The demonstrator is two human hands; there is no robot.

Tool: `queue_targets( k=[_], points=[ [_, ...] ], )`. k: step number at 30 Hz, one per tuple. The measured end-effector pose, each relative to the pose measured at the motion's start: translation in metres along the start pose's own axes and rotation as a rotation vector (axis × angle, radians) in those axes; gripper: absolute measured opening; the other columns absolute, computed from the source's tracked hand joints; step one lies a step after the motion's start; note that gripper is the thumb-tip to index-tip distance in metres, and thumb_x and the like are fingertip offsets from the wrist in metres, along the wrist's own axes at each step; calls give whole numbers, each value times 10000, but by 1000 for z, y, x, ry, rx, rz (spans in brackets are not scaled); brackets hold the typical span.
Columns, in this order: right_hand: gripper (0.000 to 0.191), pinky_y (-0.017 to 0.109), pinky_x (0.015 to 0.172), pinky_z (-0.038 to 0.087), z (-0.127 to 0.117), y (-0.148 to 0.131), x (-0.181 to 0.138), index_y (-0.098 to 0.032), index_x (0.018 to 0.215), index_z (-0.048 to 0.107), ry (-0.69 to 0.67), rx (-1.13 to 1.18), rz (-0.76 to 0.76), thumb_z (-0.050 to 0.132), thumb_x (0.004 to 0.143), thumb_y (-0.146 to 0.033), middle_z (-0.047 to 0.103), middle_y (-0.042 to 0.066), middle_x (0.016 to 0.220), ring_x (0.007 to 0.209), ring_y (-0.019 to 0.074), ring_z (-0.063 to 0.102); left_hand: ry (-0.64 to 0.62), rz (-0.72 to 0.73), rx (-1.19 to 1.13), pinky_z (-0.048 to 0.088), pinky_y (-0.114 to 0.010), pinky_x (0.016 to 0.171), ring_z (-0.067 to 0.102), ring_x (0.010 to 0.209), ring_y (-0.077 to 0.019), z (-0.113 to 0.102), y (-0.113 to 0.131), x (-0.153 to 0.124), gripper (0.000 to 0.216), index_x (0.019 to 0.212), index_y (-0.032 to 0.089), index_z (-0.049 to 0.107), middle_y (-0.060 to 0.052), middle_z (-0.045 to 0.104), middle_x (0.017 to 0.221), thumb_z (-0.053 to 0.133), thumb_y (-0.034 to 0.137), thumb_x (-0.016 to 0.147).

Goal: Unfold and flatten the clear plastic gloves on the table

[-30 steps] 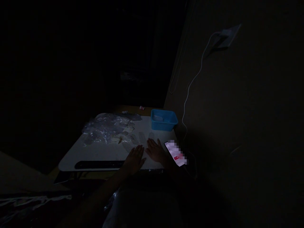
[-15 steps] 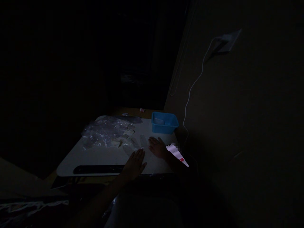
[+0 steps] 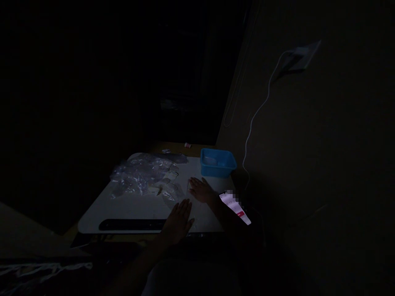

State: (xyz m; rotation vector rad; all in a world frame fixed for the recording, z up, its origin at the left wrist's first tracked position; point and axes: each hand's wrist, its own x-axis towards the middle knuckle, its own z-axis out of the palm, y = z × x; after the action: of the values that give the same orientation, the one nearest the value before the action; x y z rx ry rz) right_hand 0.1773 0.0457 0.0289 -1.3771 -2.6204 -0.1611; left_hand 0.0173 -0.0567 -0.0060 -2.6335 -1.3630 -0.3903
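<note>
My left hand [image 3: 178,220] lies flat near the front edge of the white table [image 3: 129,207], fingers stretched out. Farther back and to the right, my right hand [image 3: 202,191] is palm down with its fingers spread, over what looks like a piece of clear plastic that is hard to make out in the dark. Neither hand grips anything. A thin clear plastic bag [image 3: 172,193] rests just beyond my left fingertips. Left of it is a crumpled heap of clear plastic [image 3: 138,172], with some pale pieces at its right side.
A blue basket [image 3: 217,170] stands at the table's back right corner, something clear inside. A lit phone screen [image 3: 235,208] glows beside my right forearm. A white cable [image 3: 252,119] hangs from the wall socket. A black strip [image 3: 131,224] lines the table's front edge.
My right hand has slid a little left and away, now covering the clear strip seen beside it before. The left hand stays about in place. The view has shifted slightly.
</note>
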Motion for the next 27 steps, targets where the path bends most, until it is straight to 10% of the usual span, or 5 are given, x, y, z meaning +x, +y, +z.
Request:
queue_targets(
  k=[15,27],
  points=[
    [419,382,1026,228,-17,-15,-24,-154,1274,392,-10,27,-188,313,885,-287,404,88,1340,1239,173,340,2,21,-5,254,-393,1021,292,1271,-239,0,-1,2,576,1323,101,314,-133,326,1377,218,457,881],
    [428,439,1032,221,-2,-11,21,-154,1280,382,-50,89,9,327,880,-300,359,91,1367,1257,183,313,-23,14,5,248,-393,1023,300,1266,-245,-4,0,2,570,1308,98,343,-139,346,1365,204,453,885]
  ],
)
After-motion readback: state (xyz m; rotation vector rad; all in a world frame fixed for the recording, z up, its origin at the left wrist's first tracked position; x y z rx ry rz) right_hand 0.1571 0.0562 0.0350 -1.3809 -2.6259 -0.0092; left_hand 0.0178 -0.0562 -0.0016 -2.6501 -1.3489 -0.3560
